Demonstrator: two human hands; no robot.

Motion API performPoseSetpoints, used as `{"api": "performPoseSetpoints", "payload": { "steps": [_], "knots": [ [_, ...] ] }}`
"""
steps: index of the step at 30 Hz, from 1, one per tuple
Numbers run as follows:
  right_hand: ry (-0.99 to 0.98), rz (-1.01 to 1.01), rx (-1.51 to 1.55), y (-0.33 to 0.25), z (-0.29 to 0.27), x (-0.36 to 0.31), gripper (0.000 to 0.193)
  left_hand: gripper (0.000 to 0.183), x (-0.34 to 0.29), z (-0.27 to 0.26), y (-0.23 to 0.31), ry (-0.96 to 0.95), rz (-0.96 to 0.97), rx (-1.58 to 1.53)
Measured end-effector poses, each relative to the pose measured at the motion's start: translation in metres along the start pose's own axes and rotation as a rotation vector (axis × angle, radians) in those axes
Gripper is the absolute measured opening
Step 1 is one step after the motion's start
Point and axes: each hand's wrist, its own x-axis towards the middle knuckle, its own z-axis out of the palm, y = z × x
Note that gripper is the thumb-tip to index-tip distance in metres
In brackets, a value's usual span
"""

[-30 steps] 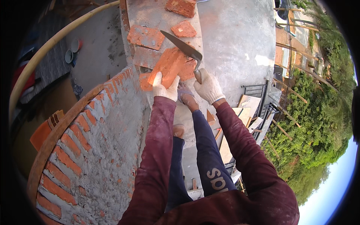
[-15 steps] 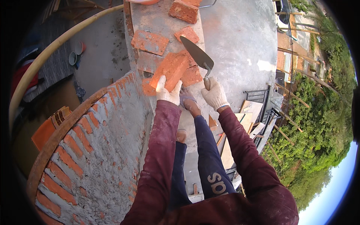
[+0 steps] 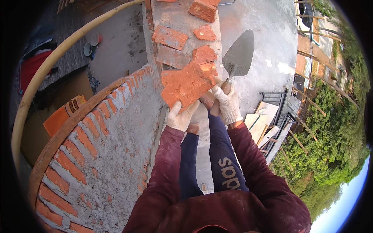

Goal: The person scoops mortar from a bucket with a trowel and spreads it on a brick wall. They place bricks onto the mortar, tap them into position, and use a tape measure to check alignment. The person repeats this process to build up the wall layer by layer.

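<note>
My left hand [image 3: 181,115], in a white glove, grips the lower corner of a large rough red brick piece [image 3: 187,84] held up over the wall top. My right hand [image 3: 228,103], also gloved, holds a trowel by its handle; the steel trowel blade [image 3: 240,53] points up and away, lifted clear of the brick to its right. The brick piece sits between both hands, just in front of a mortared ledge [image 3: 182,19] that carries several broken brick pieces [image 3: 169,37].
A curved brick wall [image 3: 97,155] with grey mortar runs along my left. A bent yellow pipe [image 3: 58,58] arcs over it. Far below lie a concrete slab [image 3: 268,39], stacked boards [image 3: 262,120] and green trees [image 3: 330,143]. My legs stand beneath.
The trowel blade has swung up and to the right, off the brick. The brick in my left hand has turned a little and come closer.
</note>
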Motion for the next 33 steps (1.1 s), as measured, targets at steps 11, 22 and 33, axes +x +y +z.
{"api": "performPoseSetpoints", "payload": {
  "steps": [11,22,33],
  "knots": [
    [-0.681,-0.205,-0.067,-0.252,0.077,-0.227,0.073,0.111,-0.327,0.195,0.136,-0.390,0.344,0.906],
    [-1.648,-0.986,-0.630,-0.414,0.235,-0.521,0.090,0.066,-0.573,0.299,0.127,0.319,1.465,0.368],
    [-2.173,-0.700,-1.155,-0.378,0.334,-0.733,0.035,0.086,-0.707,0.208,0.067,-0.385,2.010,-0.239]
  ]
}}
